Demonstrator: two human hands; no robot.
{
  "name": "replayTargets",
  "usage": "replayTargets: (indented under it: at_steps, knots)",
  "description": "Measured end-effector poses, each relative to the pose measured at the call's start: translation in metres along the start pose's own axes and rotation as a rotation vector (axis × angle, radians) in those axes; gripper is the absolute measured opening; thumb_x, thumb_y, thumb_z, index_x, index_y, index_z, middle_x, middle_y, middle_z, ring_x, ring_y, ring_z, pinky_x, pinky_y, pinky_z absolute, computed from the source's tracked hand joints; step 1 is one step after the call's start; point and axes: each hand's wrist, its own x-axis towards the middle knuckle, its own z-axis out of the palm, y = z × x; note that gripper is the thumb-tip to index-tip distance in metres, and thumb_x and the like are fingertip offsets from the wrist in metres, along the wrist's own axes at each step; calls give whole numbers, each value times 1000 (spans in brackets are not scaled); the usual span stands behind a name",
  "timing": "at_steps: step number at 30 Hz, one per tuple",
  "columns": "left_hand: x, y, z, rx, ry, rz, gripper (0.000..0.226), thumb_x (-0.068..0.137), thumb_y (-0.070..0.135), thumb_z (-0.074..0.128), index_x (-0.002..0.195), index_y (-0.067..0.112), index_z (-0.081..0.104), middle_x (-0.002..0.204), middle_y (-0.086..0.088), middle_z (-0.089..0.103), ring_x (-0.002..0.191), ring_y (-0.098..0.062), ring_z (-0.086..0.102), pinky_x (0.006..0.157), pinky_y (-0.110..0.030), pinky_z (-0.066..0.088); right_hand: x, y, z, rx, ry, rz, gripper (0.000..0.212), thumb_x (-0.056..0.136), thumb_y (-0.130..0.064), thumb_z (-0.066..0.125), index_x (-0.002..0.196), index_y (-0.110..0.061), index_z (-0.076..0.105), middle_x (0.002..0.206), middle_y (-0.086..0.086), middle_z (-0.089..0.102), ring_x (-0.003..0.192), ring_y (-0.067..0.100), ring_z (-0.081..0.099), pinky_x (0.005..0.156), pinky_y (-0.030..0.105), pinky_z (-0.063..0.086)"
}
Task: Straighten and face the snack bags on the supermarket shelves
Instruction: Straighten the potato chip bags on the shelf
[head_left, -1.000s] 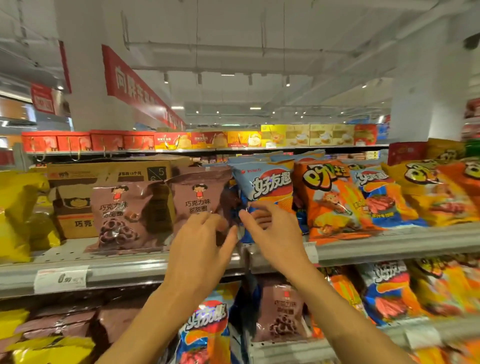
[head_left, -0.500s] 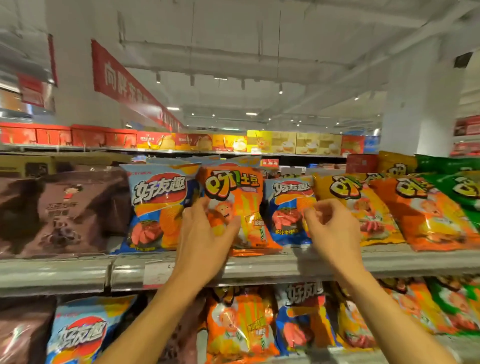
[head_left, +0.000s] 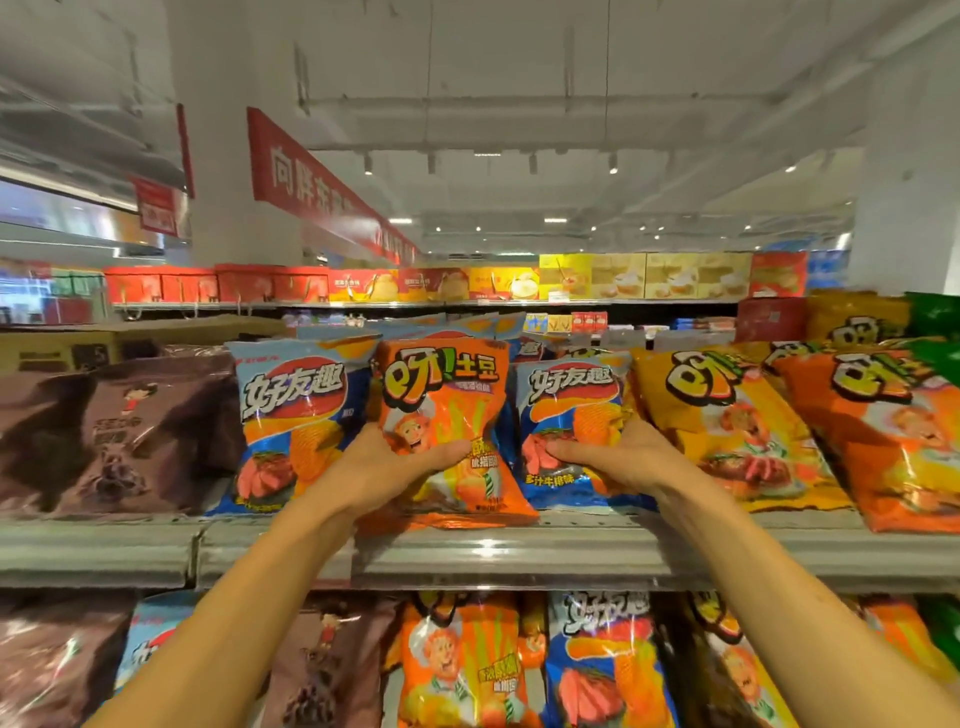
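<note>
Supermarket shelf (head_left: 571, 551), bags upright in row. Left hand (head_left: 384, 467) grips orange bag (head_left: 441, 415), long axis vertical; right hand (head_left: 618, 457) pinches blue bag (head_left: 566, 415) just beside.

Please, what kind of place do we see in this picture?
Most likely a supermarket snack aisle. Metal shelves carry rows of chip bags, such as the orange bag at the front edge; red hanging banners and boxed goods show farther back.

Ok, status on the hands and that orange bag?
Left hand grips orange bag, upright at shelf front. Right hand holds blue bag beside it. Nothing blocking.
</note>
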Motion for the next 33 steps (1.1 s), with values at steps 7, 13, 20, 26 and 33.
replayTargets:
  at_steps: [7, 13, 20, 26, 33]
  knots:
    - [-2, -3, 3, -58, 64, 17, 57, 58, 58, 86, 103, 32, 65, 83, 28, 72, 75, 8, 67, 66, -17, 44, -15, -8, 8, -173, 227, -78, 48, 66, -55, 89, 88, -15, 74, 87, 3, 75, 85, 25, 71, 85, 46, 59]
    - [-2, 10, 14, -121, 146, 78, 80, 53, 59, 87, 122, 33, 55, 105, 21, 70, 93, -1, 65, 77, -23, 45, -34, -9, -24, -211, 393, -150, 65, 68, -64, 83, 99, -11, 64, 92, 9, 71, 89, 34, 69, 80, 50, 58]
    - [11, 36, 66, -187, 121, 196, 57, 59, 50, 89, 102, 41, 52, 93, 24, 69, 86, 5, 65, 75, -21, 48, -67, 17, -73, -201, 646, -177, 70, 61, -71, 78, 108, -21, 65, 102, 4, 74, 98, 32, 67, 84, 46, 55]
    - [33, 46, 109, -96, 77, 205, 74, 62, 49, 90, 123, 29, 54, 113, 10, 68, 105, -12, 65, 88, -34, 54, -87, 47, -117, -186, 728, -167, 68, 63, -69, 77, 100, -13, 68, 93, 7, 73, 89, 32, 69, 79, 48, 56]
    - [43, 46, 143, -93, -11, 33, 113, 64, 57, 86, 146, 10, 24, 137, -3, 52, 120, -24, 55, 93, -33, 49, -102, 54, -114, -189, 714, -203, 55, 63, -64, 80, 95, -22, 65, 83, -6, 70, 82, 23, 66, 74, 40, 53]
